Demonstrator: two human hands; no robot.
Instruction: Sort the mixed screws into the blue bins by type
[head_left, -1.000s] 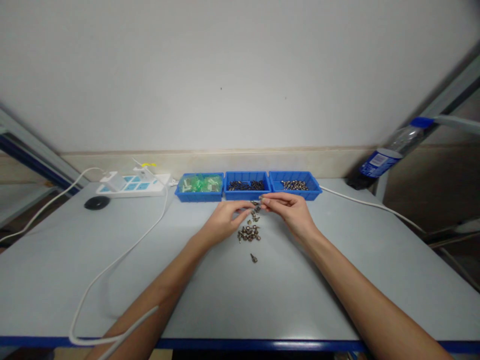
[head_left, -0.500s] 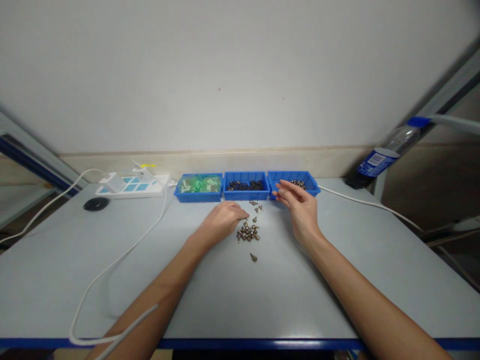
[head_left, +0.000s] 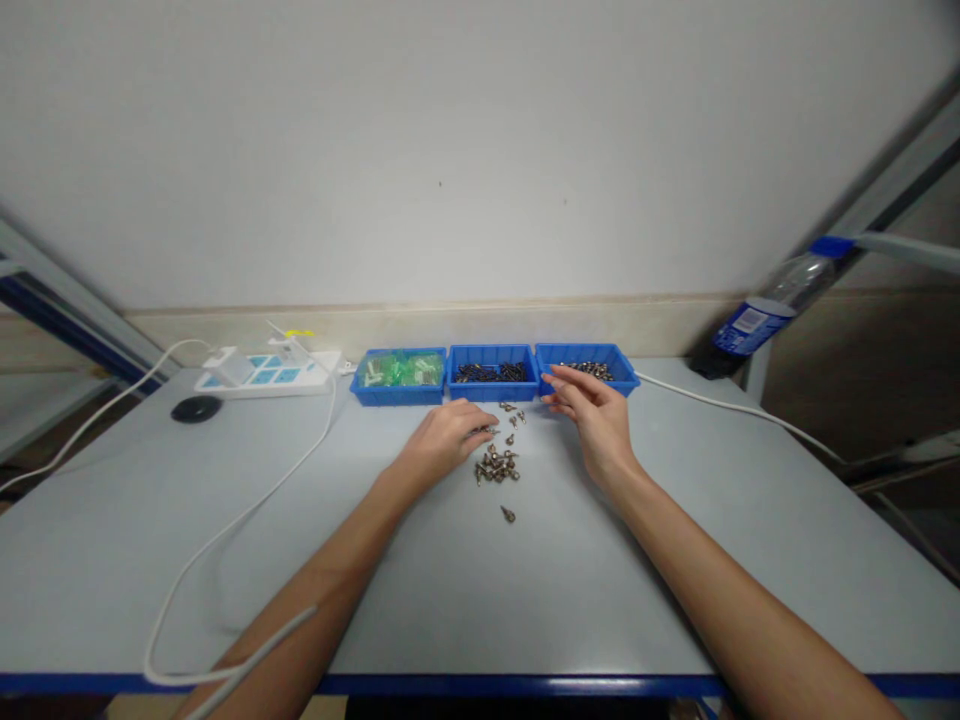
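A small heap of metal screws [head_left: 498, 465] lies on the grey table [head_left: 465, 580], with one stray screw [head_left: 508, 514] nearer to me. My left hand [head_left: 444, 440] rests on the table just left of the heap, fingers curled and pinched on a screw at its fingertips. My right hand [head_left: 592, 415] hovers in front of the right blue tray [head_left: 626, 377], fingers spread and holding nothing. Three blue trays stand in a row at the back: the left tray [head_left: 360, 390] holds green plastic pieces, the middle tray [head_left: 454, 385] dark screws, the right one silvery screws.
A white power strip [head_left: 264, 369] with a white cable [head_left: 225, 530] lies at the back left, beside a black disc [head_left: 196, 408]. A plastic bottle [head_left: 765, 318] leans at the back right, with another white cable [head_left: 720, 404] running past it. The table's blue front edge [head_left: 525, 686] is close.
My hands, pinched together above the heap a second ago, have parted. The right hand went to the right tray, opened, and has drawn back slightly; the left settled beside the heap.
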